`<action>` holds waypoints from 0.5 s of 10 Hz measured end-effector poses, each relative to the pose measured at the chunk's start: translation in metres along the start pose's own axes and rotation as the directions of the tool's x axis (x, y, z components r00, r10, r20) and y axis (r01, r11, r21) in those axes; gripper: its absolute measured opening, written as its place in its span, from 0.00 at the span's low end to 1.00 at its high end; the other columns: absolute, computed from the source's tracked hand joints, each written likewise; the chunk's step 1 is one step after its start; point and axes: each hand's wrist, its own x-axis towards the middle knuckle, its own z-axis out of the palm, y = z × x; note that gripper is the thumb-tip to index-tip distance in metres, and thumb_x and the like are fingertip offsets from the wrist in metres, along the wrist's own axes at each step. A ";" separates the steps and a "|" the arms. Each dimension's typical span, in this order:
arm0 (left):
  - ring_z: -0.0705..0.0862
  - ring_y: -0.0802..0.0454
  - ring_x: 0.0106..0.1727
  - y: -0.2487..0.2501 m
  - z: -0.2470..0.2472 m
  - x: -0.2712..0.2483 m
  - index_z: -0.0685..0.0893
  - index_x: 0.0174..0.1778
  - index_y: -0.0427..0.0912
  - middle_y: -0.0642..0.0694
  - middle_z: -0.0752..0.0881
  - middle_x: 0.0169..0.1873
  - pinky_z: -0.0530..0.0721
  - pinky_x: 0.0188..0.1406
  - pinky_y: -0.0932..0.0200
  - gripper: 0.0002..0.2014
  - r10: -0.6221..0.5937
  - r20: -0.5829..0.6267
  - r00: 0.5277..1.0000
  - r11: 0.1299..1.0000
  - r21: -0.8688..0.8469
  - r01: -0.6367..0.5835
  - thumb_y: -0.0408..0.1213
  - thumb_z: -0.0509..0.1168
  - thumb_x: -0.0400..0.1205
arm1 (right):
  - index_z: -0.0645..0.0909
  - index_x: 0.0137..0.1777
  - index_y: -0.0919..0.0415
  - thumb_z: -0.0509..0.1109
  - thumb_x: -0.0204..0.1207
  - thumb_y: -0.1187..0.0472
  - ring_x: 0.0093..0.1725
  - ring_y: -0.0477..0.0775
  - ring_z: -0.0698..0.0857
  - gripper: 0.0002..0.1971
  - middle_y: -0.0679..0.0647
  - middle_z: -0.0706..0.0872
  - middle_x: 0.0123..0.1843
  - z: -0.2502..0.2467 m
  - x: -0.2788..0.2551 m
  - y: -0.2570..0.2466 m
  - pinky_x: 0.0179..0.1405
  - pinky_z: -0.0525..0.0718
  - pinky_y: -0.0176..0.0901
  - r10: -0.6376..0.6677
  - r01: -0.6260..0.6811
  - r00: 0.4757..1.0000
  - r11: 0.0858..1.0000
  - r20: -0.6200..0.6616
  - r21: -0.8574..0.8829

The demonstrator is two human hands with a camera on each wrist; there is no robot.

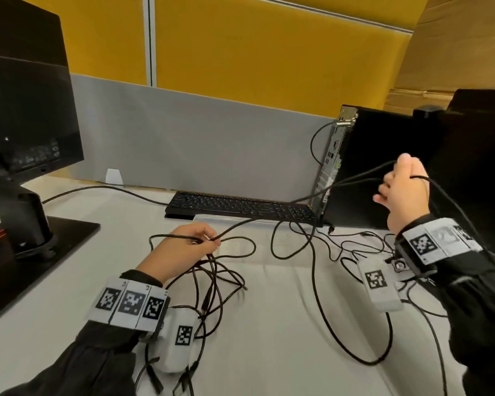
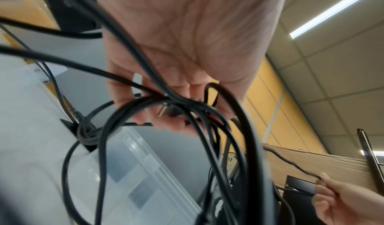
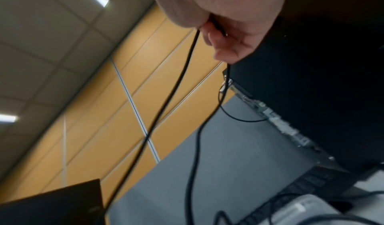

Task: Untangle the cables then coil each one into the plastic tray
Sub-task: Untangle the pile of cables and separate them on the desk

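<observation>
Several black cables lie tangled [image 1: 212, 281] on the white table. My left hand [image 1: 203, 241] grips a bunch of them just above the table; the left wrist view shows its fingers [image 2: 166, 112] curled round crossing strands and a plug. My right hand [image 1: 397, 184] is raised at the right and pinches one black cable [image 1: 235, 230], which stretches taut down to the left hand. The right wrist view shows that cable [image 3: 171, 87] leaving the curled fingers [image 3: 224, 36]. The clear plastic tray [image 2: 135, 171] sits past the left hand, in front of the keyboard, partly hidden.
A monitor [image 1: 26, 110] on a black base [image 1: 55, 244] stands at the left. A black keyboard [image 1: 240, 207] and a computer tower [image 1: 383, 167] are at the back, against a grey partition. More cable loops [image 1: 315, 281] trail under my right arm.
</observation>
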 end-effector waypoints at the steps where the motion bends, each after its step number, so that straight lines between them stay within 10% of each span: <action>1: 0.81 0.52 0.40 -0.005 -0.005 -0.001 0.85 0.41 0.47 0.45 0.85 0.38 0.79 0.39 0.58 0.06 -0.072 0.058 0.996 0.993 0.099 0.066 0.41 0.64 0.80 | 0.63 0.34 0.49 0.49 0.84 0.50 0.28 0.42 0.69 0.15 0.48 0.67 0.33 -0.016 0.011 0.004 0.29 0.73 0.36 0.180 -0.150 0.978 0.959 -0.105 0.242; 3: 0.80 0.55 0.43 -0.006 -0.009 0.002 0.82 0.46 0.48 0.46 0.83 0.43 0.74 0.35 0.63 0.09 -0.168 -0.034 0.985 0.980 0.107 0.170 0.48 0.62 0.82 | 0.65 0.33 0.52 0.50 0.85 0.51 0.21 0.45 0.68 0.17 0.49 0.73 0.27 -0.040 0.027 0.019 0.17 0.68 0.31 0.362 -0.361 0.931 0.932 -0.046 0.027; 4: 0.79 0.56 0.41 -0.003 -0.006 0.002 0.81 0.48 0.47 0.47 0.83 0.41 0.73 0.33 0.63 0.10 -0.174 -0.056 0.983 0.977 0.118 0.180 0.50 0.61 0.82 | 0.74 0.60 0.59 0.61 0.83 0.53 0.34 0.55 0.82 0.11 0.58 0.84 0.52 -0.044 -0.002 0.046 0.27 0.83 0.42 0.602 -0.405 0.760 0.734 0.245 -0.545; 5: 0.78 0.59 0.41 -0.002 -0.006 0.003 0.80 0.50 0.47 0.49 0.82 0.41 0.72 0.32 0.65 0.11 -0.191 -0.048 0.980 0.970 0.144 0.196 0.50 0.60 0.82 | 0.48 0.82 0.50 0.70 0.78 0.55 0.44 0.57 0.89 0.40 0.63 0.78 0.68 -0.059 -0.024 0.062 0.35 0.88 0.47 0.742 -0.210 0.581 0.534 0.335 -0.819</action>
